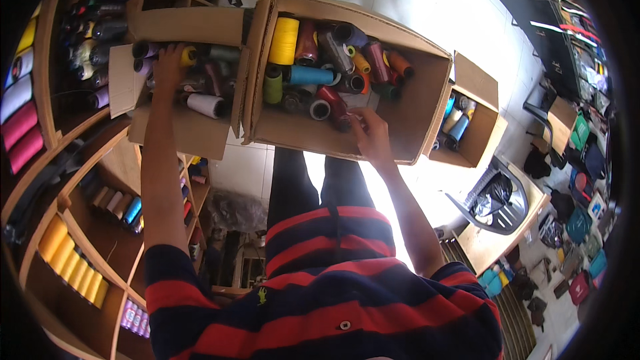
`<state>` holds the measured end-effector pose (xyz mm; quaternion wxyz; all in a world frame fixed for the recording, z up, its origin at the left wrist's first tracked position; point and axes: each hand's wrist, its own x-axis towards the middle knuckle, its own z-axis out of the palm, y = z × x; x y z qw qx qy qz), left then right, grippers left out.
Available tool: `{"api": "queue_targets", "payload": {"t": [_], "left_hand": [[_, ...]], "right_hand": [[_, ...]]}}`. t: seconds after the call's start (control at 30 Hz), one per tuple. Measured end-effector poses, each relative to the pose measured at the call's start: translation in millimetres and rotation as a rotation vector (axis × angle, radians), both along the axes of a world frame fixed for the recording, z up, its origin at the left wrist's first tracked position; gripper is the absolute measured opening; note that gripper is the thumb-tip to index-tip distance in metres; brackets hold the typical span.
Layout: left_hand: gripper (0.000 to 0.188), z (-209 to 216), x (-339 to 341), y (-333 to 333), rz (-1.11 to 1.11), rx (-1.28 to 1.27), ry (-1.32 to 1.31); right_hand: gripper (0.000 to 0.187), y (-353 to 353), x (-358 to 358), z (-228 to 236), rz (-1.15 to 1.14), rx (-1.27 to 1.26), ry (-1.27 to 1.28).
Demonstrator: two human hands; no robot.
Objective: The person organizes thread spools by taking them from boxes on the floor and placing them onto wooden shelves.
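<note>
My left hand point(171, 69) reaches down into the left cardboard box point(200, 135), among cones of thread. Its fingers lie beside a yellow-and-dark spool point(189, 57) and are blurred, so their grip cannot be told. A pale thread cone point(205, 105) lies near that wrist. Over the near side of the large cardboard box point(300, 135), my right hand point(371, 135) is closed in a pinch. Its fingertips meet at the lower end of a dark red thread cone point(332, 105); something small and pale shows there, too small to make out. A blue cone point(310, 75) and a yellow cone point(285, 41) lie farther in.
A smaller box point(490, 137) with thread cones stands to the right. Wooden shelves point(120, 280) filled with spools line the left. A black plastic chair point(497, 197) is at the right, near many scattered goods point(573, 227) on the floor.
</note>
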<state>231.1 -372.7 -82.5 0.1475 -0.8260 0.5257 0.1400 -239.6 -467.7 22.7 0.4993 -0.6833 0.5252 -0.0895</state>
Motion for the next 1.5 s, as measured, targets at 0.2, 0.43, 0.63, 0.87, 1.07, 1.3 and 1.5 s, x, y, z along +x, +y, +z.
{"api": "queue_targets", "payload": {"t": [0.2, 0.43, 0.63, 0.87, 1.07, 1.3, 1.5], "left_hand": [[0.059, 20, -3, 17, 0.030, -0.295, 0.114], [0.052, 43, -23, 35, 0.572, -0.697, 0.584], [0.043, 57, -52, 72, 1.277, -1.015, 1.190], [0.051, 60, -79, 115, 1.440, -1.344, 1.261], [0.042, 62, -96, 176, 1.457, -1.380, 1.437], [0.060, 100, -95, 99, 1.179, -0.991, 0.947], [0.058, 62, -42, 44, 0.421, -0.556, 0.181]], "right_hand": [[0.015, -9, 41, -19, -0.014, -0.014, 0.043], [0.044, -53, 155, -67, 0.147, -0.273, 0.086], [0.088, -81, 204, -116, 0.090, -0.226, 0.317], [0.080, -76, 159, -140, 0.108, -0.048, -0.181], [0.064, -83, 148, -120, 0.137, -0.021, -0.063], [0.061, -104, 141, -137, 0.177, 0.132, 0.033], [0.076, -84, 169, -121, 0.224, 0.125, 0.066]]}}
